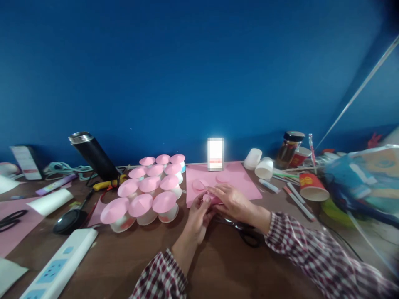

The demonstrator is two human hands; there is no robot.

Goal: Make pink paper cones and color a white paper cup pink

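My left hand [201,216] and my right hand [230,201] meet over the lower edge of a pink sheet [243,182]. Between the closed fingers of both is a pink paper piece [215,199], mostly covered by them. Pink paper circles [199,184] lie on the sheet just beyond. Black-handled scissors [249,237] rest on the table under my right wrist. To the left stand several paper cups topped with shallow pink cones [141,205].
A white power strip [59,265], a black bottle [93,155] and yellow-handled pliers [107,184] lie left. Rightward are white cups [252,159], a red cup [313,187], a jar [289,151], markers [299,203] and a plastic bag [364,178]. A blurred bright object [215,154] stands by the wall.
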